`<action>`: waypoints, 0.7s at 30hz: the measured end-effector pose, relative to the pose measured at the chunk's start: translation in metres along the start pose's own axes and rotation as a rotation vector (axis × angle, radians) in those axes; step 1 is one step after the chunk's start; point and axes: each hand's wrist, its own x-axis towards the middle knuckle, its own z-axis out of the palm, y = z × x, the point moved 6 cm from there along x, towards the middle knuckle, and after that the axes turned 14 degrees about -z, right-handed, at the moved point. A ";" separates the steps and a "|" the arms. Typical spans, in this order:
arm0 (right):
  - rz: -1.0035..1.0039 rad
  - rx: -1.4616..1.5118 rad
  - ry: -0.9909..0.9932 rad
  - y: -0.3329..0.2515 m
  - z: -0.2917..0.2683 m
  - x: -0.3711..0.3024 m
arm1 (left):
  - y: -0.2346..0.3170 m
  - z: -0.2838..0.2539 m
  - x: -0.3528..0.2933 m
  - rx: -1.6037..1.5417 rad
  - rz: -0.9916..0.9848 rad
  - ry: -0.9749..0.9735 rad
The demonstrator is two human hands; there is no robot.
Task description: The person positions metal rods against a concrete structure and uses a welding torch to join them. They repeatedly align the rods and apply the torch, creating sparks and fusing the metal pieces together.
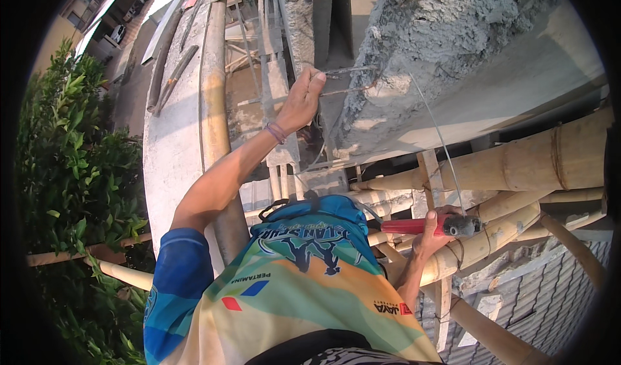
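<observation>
My left hand [303, 101] reaches forward and is closed around a thin, rough metal rod [346, 71] that sticks out from the concrete. Just below it, a second rusty rod [346, 91] juts from the same place. My right hand [428, 239] is wrapped around a red tool [414, 225] with a dark, blocky head [462, 224]; its exact kind is unclear. A thin straight wire [438, 132] runs between the rough grey concrete [446, 32] and that head. How the wire meets the tool cannot be made out.
Thick bamboo poles [517, 161] cross on the right, above a tiled roof [550, 307]. A pale ledge [174, 151] with a long pipe [217, 113] and loose rods runs along the left. Beyond it, a leafy tree [77, 197] and a street lie lower down.
</observation>
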 end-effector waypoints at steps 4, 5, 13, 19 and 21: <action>0.007 -0.056 -0.038 0.000 -0.001 -0.006 | 0.001 0.000 -0.001 0.019 0.003 0.018; -0.047 -0.046 -0.049 -0.003 -0.001 -0.007 | 0.001 0.000 -0.001 0.010 0.015 0.015; -0.039 -0.197 -0.121 -0.014 0.006 -0.019 | 0.001 0.001 -0.002 0.030 0.052 0.033; 0.034 -0.114 -0.085 -0.024 0.020 -0.018 | 0.007 -0.001 -0.003 0.085 0.067 0.020; 0.035 -0.141 -0.093 -0.024 0.021 -0.017 | 0.008 -0.001 -0.004 0.090 0.051 0.012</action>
